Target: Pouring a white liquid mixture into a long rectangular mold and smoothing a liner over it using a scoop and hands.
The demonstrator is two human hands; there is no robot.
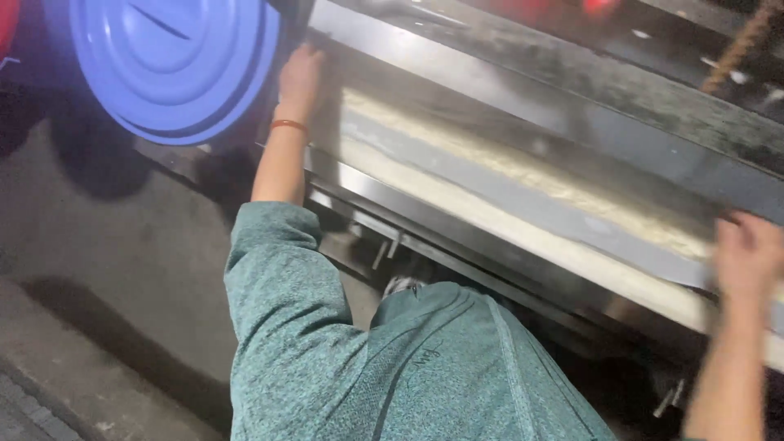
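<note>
Left hand (300, 77), upper left, fingers together on long steel tray (523, 204); right hand (747, 255), blurred, finger state unreadable. Blue lid (171, 65) beside left hand.

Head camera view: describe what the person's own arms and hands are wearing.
Both hands are bare, no gloves. The left hand has a thin red band round the wrist, and a teal knit sleeve is pushed up above the elbow. The right hand is blurred; its forearm shows no sleeve or band.
</note>
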